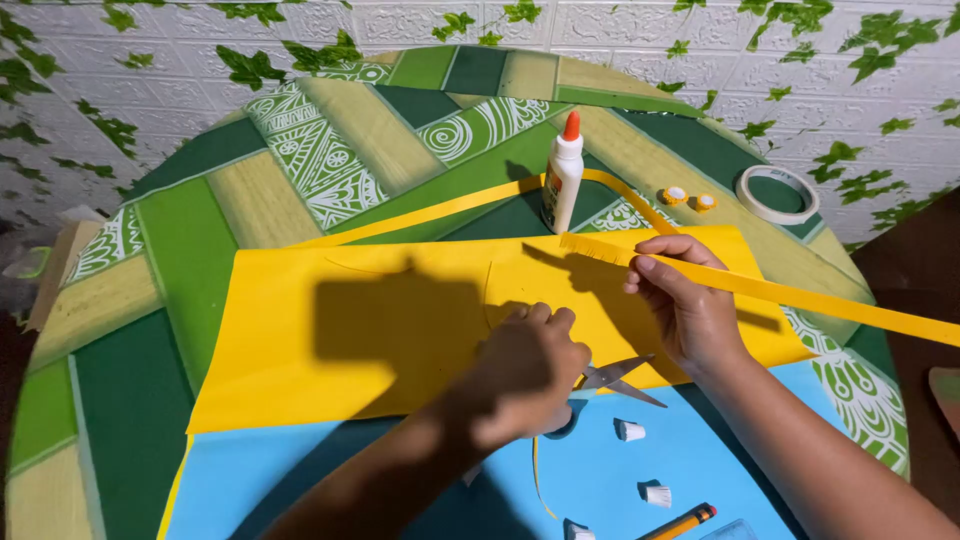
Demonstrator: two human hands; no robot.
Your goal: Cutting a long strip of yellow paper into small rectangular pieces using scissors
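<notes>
Yellow paper, cut into a long narrow strip (790,295) with a fine fringe snipped along one edge near its end, runs from my right hand (685,305) out toward the right edge of the view. A second plain yellow strip (430,212) lies behind the white glue bottle (563,172) with its orange cap. Beneath my hands a large yellow sheet (330,340) overlaps a light blue sheet (690,450), both spread on a round table (150,330) patterned in green and straw-coloured bands with white scrollwork. Behind the table stands a white embossed wall (620,25) hung with green ivy leaves. On the table's far side sit a roll of tape (777,194) and two small orange-and-white rolled pieces (688,198); on the blue sheet lie small white fringed rolls (630,430) and an orange pencil (678,523). My right hand pinches the fringed end of the strip between thumb and fingertips, lifted just above the yellow sheet. My left hand (525,375) is curled closed over the handles of the scissors (615,380), whose blades point right and lie just below my right wrist, apart from the strip.
</notes>
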